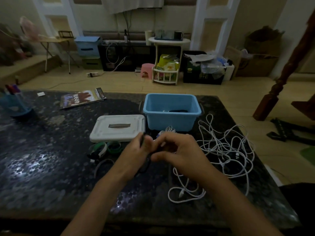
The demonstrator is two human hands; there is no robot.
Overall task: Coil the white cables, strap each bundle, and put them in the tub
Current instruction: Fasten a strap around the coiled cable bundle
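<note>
Holding: the left hand (136, 149) pinches a thin dark strap (142, 139), its long axis nearly upright, tip pointing away from the person.
Right hand (177, 150): grip curled round a white cable bundle (167, 130); its loops poke out toward the tub.
Tub (171, 110): blue, on the dark surface (42, 159) just beyond the hands, long axis left to right, something dark inside.
Loose cables (225, 147): a white tangle right of the hands, one end trailing toward the person.
Lid (117, 127): white, flat, left of the tub.
Bands (105, 148): green and white, just before the lid.
</note>
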